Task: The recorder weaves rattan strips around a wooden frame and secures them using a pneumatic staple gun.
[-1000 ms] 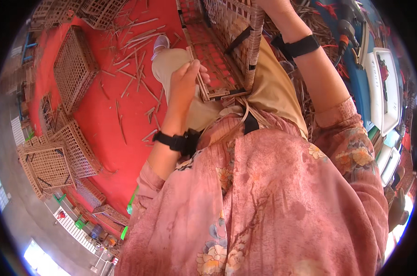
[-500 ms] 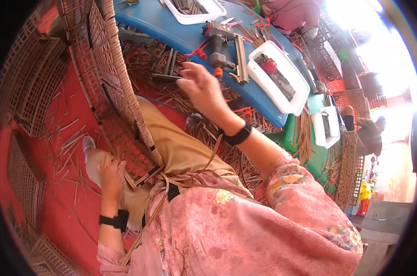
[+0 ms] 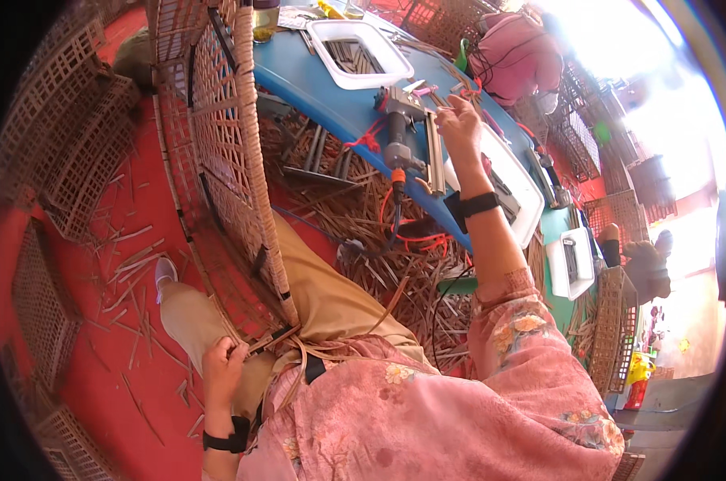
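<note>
A woven wicker basket (image 3: 259, 172) with a wrapped rim rests tilted against my legs, at the left. My left hand (image 3: 223, 370) is closed at its lower corner, fingers curled on the edge near a few loose cane strips. Over the blue table, my right hand (image 3: 459, 132) is raised with its fingers bent and apart, and nothing shows in it. Just left of it lies a grey nail gun (image 3: 397, 132) with an orange hose fitting. A white tray (image 3: 530, 192) with dark strips inside is partly hidden beneath my right hand and wrist.
On the blue table (image 3: 299, 76) stands another white tray (image 3: 371, 81) holding strips. A smaller white tray (image 3: 557, 268) sits on a green surface. Several baskets (image 3: 82, 168) stand at the left; cane scraps litter the red floor (image 3: 98, 385). Another person in pink (image 3: 515, 56) is at the far side.
My right hand has moved right and away from me, from beside the nail gun's hose end to above the white tray. The view has shifted; my left hand stays at the basket's corner.
</note>
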Available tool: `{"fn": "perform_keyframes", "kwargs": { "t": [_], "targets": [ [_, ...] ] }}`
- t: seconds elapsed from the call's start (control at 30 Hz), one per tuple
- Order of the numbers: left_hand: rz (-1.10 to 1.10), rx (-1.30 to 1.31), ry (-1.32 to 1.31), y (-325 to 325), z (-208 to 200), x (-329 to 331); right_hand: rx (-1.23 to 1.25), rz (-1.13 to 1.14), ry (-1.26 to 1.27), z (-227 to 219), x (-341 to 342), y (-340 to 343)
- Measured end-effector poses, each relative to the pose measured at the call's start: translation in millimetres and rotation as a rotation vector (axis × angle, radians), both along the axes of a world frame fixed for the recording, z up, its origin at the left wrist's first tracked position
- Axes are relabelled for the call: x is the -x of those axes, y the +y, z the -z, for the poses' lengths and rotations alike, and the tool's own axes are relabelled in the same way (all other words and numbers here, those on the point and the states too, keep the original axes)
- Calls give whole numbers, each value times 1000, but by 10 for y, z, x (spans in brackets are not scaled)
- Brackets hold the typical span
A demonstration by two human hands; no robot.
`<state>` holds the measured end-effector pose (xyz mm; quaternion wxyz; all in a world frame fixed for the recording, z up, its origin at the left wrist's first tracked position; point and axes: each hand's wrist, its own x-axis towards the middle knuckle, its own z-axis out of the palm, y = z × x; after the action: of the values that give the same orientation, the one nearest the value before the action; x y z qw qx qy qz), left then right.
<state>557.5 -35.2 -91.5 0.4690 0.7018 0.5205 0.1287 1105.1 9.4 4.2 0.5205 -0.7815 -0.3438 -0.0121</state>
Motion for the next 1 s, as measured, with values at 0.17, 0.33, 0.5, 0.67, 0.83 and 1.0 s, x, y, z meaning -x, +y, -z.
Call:
{"fn": "perform_keyframes", "kwargs": {
  "t": [0.17,0.33,0.5,0.67,0.83,1.0],
  "targets": [
    [-71,48,-37,-31,124,47,404,55,-292,120,418,284],
    [-84,-45,-83,-28,298,100,712,139,-292,364,725,371],
    [-112,79,-130,-10,385,127,562,202,-254,531,664,340],
    [-107,179,-183,37,340,124,482,145,-160,483,612,193],
    [-80,200,-150,85,283,113,478,170,-158,479,729,-78],
    [-68,201,-143,110,262,104,490,282,-199,474,652,-252]
  ]
}}
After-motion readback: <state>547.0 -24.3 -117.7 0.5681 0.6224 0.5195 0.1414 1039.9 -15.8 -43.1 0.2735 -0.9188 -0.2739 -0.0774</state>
